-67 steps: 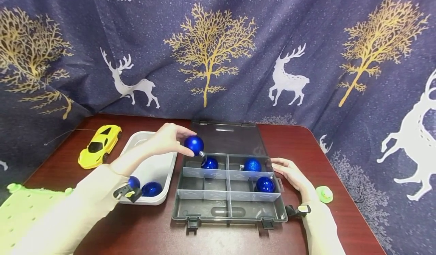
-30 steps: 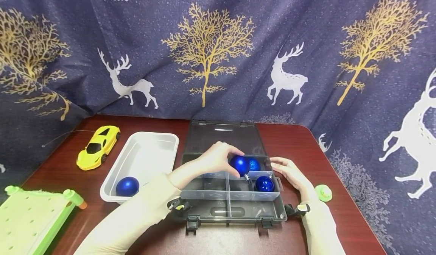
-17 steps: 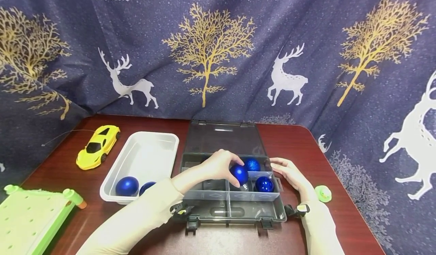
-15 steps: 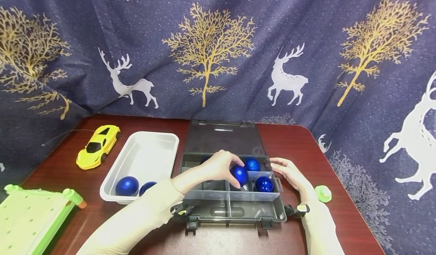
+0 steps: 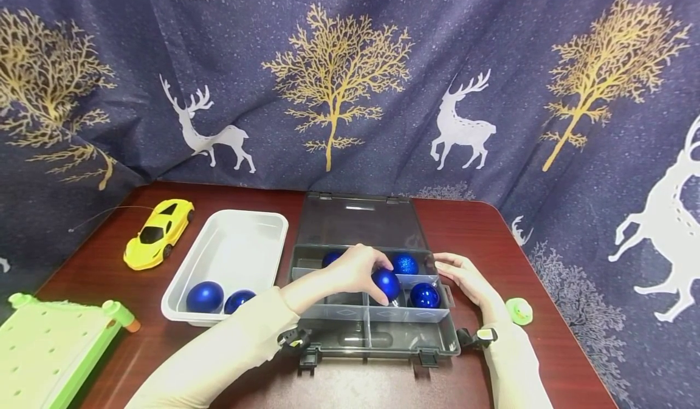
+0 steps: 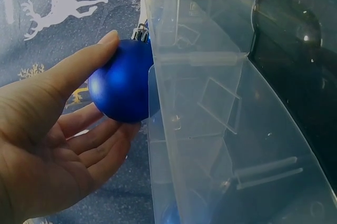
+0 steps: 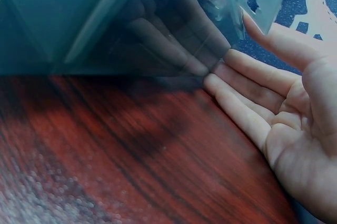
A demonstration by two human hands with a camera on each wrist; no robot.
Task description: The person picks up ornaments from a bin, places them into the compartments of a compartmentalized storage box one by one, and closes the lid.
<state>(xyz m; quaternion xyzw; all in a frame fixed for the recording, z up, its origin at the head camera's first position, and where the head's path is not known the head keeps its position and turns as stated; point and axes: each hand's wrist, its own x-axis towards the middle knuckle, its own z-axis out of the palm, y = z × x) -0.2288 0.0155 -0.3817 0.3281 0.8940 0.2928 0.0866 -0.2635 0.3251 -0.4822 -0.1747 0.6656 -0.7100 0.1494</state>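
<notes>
My left hand (image 5: 352, 270) pinches a matte blue Christmas bauble (image 5: 386, 285) between thumb and fingers. It is low at the middle-row compartment, right half, of a grey see-through divider box (image 5: 410, 334). In the left wrist view the bauble's silver cap (image 6: 140, 35) stands beside the clear divider (image 6: 205, 97). A glittery blue bauble (image 5: 405, 264) lies in the back right compartment; a shiny one (image 5: 425, 296) sits just right of the held bauble. Another bauble (image 5: 330, 257), at back left, is partly hidden by my hand. My right hand (image 5: 469, 280) rests its extended fingers against the box's right side.
Left of the box, a white tray (image 5: 243, 245) holds two blue baubles (image 5: 205, 298), one partly behind my sleeve. Also on the table are a yellow toy car (image 5: 161, 234), a green holed board (image 5: 51, 345) and a small green toy (image 5: 519, 310). The box lid (image 5: 358, 223) lies back.
My left hand has carried the bauble rightward from above the back left compartment, then lowered it into the middle row, right half. My right hand stays at the box's side.
</notes>
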